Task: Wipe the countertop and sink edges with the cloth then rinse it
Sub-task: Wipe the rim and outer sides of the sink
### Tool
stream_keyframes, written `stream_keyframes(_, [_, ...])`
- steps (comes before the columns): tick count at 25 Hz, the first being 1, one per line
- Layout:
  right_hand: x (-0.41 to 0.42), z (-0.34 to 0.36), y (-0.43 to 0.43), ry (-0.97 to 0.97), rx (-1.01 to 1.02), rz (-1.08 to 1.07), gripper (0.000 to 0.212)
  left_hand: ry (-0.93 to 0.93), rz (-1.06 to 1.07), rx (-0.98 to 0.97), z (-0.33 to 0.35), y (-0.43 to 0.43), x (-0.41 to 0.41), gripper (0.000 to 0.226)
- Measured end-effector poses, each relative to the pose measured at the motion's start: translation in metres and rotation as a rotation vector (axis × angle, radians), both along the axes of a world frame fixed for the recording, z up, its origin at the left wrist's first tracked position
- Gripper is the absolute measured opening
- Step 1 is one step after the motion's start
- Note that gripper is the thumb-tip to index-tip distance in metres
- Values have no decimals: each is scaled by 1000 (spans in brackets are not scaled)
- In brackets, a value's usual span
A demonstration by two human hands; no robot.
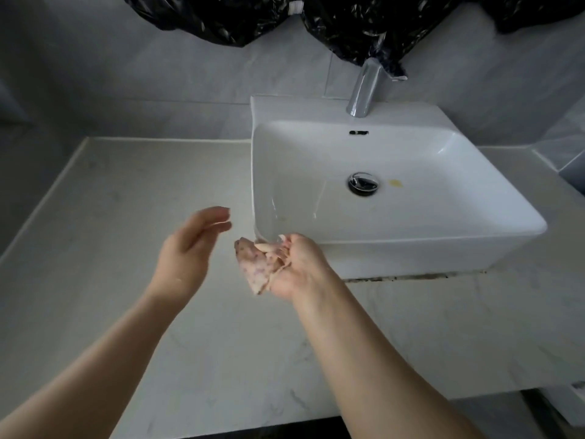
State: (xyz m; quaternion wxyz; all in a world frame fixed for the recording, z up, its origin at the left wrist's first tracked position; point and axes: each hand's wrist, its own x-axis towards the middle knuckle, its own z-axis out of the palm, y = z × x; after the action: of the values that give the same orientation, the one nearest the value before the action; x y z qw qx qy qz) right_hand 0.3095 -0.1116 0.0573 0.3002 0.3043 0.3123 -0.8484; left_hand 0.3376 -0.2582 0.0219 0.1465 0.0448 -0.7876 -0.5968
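Right hand point(299, 269): palm turned up, fingers curled round a bunched cloth point(253, 269), held above the counter at the near-left corner of the sink point(411, 256). Whether the cloth touches that corner cannot be told.

Cloth: pale, with small pink-red flecks, crumpled into a soft wedge that sticks out from the hand toward the left.

Left hand point(190, 248): holds nothing, fingers straight and loosely together, slightly blurred. It sits just left of the cloth with a gap between them. The 2 hands are apart.

Countertop point(126, 201): pale stone look with faint grey veining, a smooth matt surface, and a raised lip along the left and back edges.

Sink: 1 white glazed vessel basin, rectangular with rounded inner corners, standing on the counter. A round chrome drain point(363, 183) lies at its centre, with a small yellow spot point(395, 183) just to the right of it.

A dark, ragged grime line point(411, 276) runs along the basin's front base.

Faucet point(364, 90): a polished chrome column on the back deck. Crinkled, glossy black plastic sheeting point(348, 23) hangs above it against the grey wall tiles point(126, 74).
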Motion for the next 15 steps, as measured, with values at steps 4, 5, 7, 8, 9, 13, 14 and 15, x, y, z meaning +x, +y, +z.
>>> stream_keyframes(4, [9, 22, 14, 104, -87, 159, 57, -98, 189, 131, 29, 2, -1, 27])
stream_keyframes(5, [9, 30, 17, 159, -110, 188, 53, -157, 186, 116, 36, 8, -2, 26])
stream_keyframes(7, [3, 44, 23, 288, -76, 203, 45, -306, 95, 117, 49, 16, -7, 42])
stream_keyframes(8, [-3, 49, 23, 338, -43, 201, 42, -384, -2, 171, 55, 20, -9, 54])
stream_keyframes(9, [-10, 51, 23, 392, 6, 211, 39, -445, -91, 252, 60, 23, -12, 63])
stream_keyframes(13, [-26, 48, 14, 492, 262, 349, 28, -398, -24, 344, 68, 37, -17, 24])
stream_keyframes(14, [-25, 47, 14, 523, 266, 410, 25, -369, 32, 339, 67, 40, -16, 13])
stream_keyframes(15, [-25, 47, 17, 570, 281, 466, 23, -338, 58, 363, 67, 41, -14, 8])
